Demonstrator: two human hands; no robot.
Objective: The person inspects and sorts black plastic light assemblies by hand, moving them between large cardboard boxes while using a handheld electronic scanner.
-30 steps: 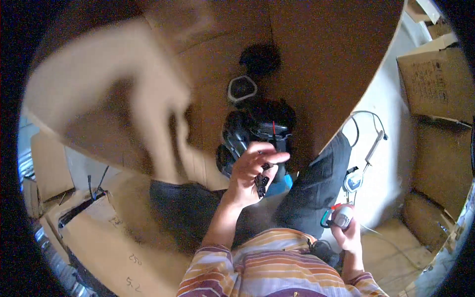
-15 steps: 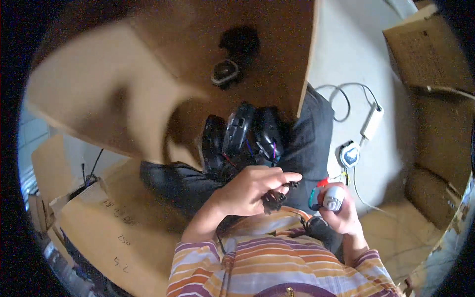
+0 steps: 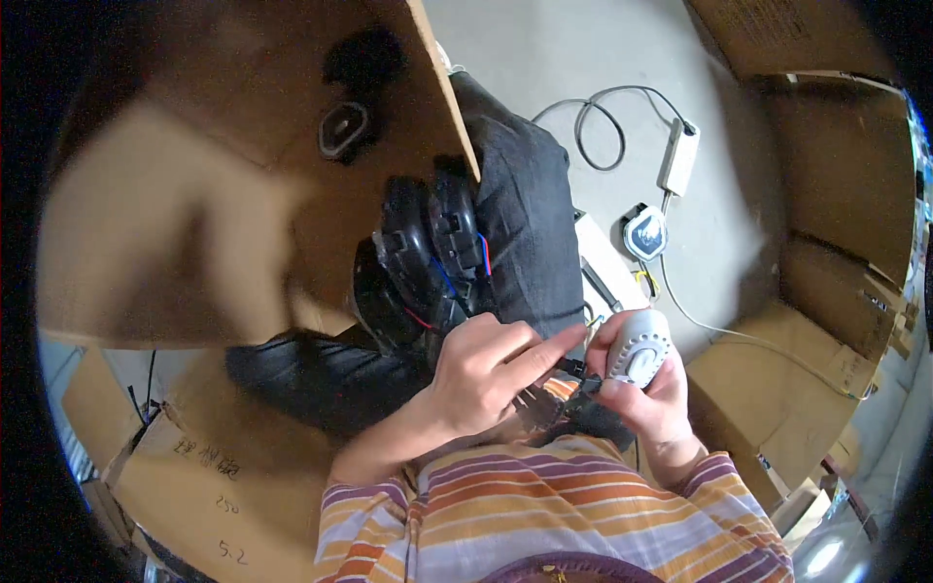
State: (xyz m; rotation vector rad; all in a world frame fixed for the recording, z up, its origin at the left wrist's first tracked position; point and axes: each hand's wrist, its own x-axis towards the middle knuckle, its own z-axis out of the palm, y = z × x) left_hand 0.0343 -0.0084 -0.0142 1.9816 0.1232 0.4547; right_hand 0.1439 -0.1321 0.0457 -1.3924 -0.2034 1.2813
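Observation:
My right hand (image 3: 653, 403) is wrapped round a grey-white rounded device (image 3: 638, 352) with a ribbed rim and an oval raised part on its face. Just left of it, my left hand (image 3: 491, 374) closes on a small black connector (image 3: 573, 367), its index finger stretched toward the device. A second black plug end (image 3: 590, 385) sits by my right thumb, close to that connector; whether the two touch is hard to tell. Dark wiring (image 3: 536, 410) hangs under my left fingers. Beyond my hands, several black plastic housings (image 3: 413, 243) with red and blue wires lean together by my legs.
A large open cardboard box (image 3: 146, 243) stands ahead on the left, with a dark angular part (image 3: 344, 130) inside. On the pale floor lie a white power strip (image 3: 681, 155), its cable, and a dark-faced hexagonal piece (image 3: 645, 233). More cardboard (image 3: 777, 369) lines the right side.
My right hand has brought the device nearer my left hand and turned its ribbed face into sight. My left fingers have moved toward it with the connector. The whole view has shifted.

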